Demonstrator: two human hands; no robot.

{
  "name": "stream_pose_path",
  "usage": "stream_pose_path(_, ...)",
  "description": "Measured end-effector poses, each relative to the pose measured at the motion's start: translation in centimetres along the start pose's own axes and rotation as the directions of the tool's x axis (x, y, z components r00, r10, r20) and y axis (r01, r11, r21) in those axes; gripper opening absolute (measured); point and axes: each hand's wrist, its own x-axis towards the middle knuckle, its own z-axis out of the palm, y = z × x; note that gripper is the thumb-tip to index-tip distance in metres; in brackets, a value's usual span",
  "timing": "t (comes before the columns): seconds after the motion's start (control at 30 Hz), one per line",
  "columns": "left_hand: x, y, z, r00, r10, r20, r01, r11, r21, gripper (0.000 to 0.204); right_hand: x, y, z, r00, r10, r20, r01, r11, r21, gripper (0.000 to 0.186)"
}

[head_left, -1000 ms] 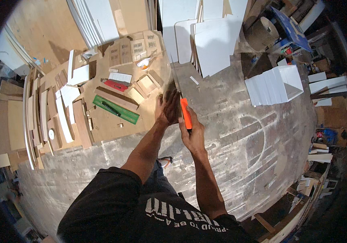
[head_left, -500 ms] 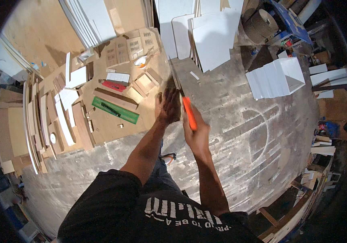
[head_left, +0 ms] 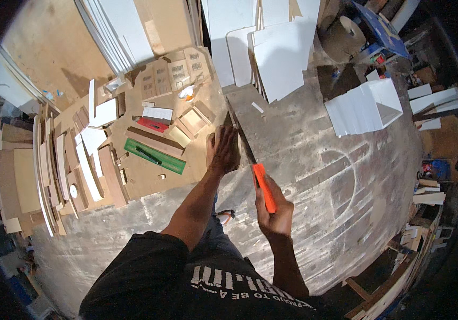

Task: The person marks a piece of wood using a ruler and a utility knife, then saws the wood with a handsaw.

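- Holding, head view: right hand, fingers wrapped round the orange handle of a saw.
- Saw: just right of the table, above the floor; dark, narrow blade slanting up and leftward, beside the left hand.
- Left hand: palm down at the table's right edge, thumb apart from the fingers; whether it grips anything, cannot tell.
- Handling, judged: saw light for one hand; handle hard and stiff, likely sure in the palm; blade thin, apt to flex or bind if twisted.
- Hold, judged: handle only, full grip; toothed edge to be kept off the left hand's fingers.
- Nearby, on the table: green strip, dark pen lying on it; red tool; small wooden frame.
- Beyond the table: white boards; to the right, a white box-like stack.
- Hidden: whatever lies under the left hand; part of the handle, behind the right hand's fingers.
- Hard to make out: teeth, too small; blade's contact with wood, lost in shadow.
- Cut off: outer shelves and scraps, darkened at the round rim.
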Motion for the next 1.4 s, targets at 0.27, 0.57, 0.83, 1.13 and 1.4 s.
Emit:
stream_pose_path(0.27,1.1,1.8,0.3,0.999,0.044,-0.009,-0.044,0.999,-0.012,0.057,6.2,2.9,2.7,0.999,-0.023,-0.031,0.021,0.999,-0.049,0.042)
stream_pose_path(0.57,1.0,4.3,-0.7,0.999,0.033,-0.015,-0.035,0.982,-0.187,0.057,7.3,3.7,1.9,0.992,0.126,0.004,-0.126,0.990,-0.056,0.036)
stream_pose_path(0.83,-0.4,-0.4,0.3,0.994,0.075,-0.075,-0.071,0.996,0.059,0.062,2.3,0.4,1.5,0.995,-0.096,-0.005,0.095,0.992,-0.079,0.043)
stream_pose_path(1.13,0.0,-0.1,0.3,1.000,0.002,-0.008,-0.001,0.997,0.071,0.064,0.1,0.0,0.6,0.999,-0.028,-0.024,0.027,0.998,-0.054,0.039)
stream_pose_path(1.4,0.3,0.9,1.3,0.993,0.082,-0.088,-0.089,0.994,-0.070,0.065,5.9,3.3,2.4,0.993,-0.109,-0.049,0.106,0.993,-0.056,0.042)
